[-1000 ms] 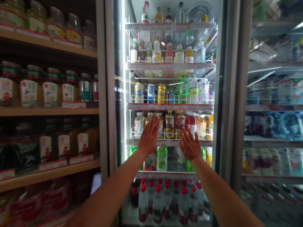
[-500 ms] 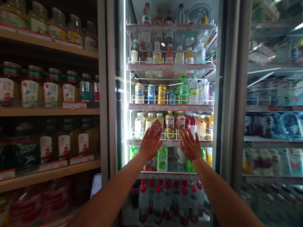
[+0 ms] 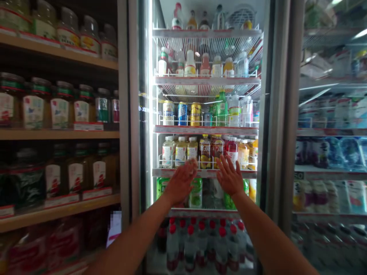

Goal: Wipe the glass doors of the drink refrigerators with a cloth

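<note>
My left hand (image 3: pixel 179 186) lies in front of the lit cooler's glass door (image 3: pixel 212 89), its fingers pressed over a small, pale reddish crumpled cloth (image 3: pixel 191 166). Motion blurs this hand, and most of the cloth is hidden under it. To its right, my right hand (image 3: pixel 229 177) has its fingers spread and palm toward the glass, apparently resting flat on it, holding nothing. Behind both hands, through the glass, stand juice bottles (image 3: pixel 180 148) and dark tea bottles (image 3: pixel 205 149) on a wire-fronted shelf (image 3: pixel 206 173).
Metal door frames (image 3: pixel 130 114) flank the cooler. Wooden shelves (image 3: pixel 57 134) with jars and bottles stand at left. Another glass-fronted cooler (image 3: pixel 329 131) is at right. Red-capped bottles (image 3: pixel 190 244) fill the lowest shelf, and cans (image 3: pixel 195 114) stand higher up.
My left hand has slid down the glass with the cloth, and its fingers have tilted rightward. My right hand has stayed nearly in place. The view has shifted slightly.
</note>
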### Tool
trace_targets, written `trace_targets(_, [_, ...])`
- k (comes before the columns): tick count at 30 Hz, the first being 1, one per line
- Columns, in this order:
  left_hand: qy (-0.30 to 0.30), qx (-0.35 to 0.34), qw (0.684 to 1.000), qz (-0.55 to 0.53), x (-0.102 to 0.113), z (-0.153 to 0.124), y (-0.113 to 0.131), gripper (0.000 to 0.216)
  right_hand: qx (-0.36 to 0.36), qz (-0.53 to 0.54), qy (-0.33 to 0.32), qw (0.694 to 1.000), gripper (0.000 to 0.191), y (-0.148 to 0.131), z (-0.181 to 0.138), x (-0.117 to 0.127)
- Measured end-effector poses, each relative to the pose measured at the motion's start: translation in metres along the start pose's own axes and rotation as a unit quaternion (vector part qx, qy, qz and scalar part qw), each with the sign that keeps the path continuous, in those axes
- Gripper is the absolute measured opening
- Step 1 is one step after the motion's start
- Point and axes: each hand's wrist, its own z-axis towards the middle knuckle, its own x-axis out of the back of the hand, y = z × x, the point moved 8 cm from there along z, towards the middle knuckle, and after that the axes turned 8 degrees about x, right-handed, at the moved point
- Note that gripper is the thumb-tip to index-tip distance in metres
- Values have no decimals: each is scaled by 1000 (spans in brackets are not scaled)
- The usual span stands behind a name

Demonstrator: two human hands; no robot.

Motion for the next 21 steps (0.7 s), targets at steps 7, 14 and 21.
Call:
trace_targets(7, [23,138,990,25,17,14,-63,75,1,-2,3,1000,70,-1,1,2])
trace_targets(14, [-32,-48,998,-18,-6,-37,6,83,3,-4,7,1000,71,-2,1,3])
trace_targets(21, [14,114,993,-2,14,25,-42,69,1,-4,5,1000,69,-1,0,0])
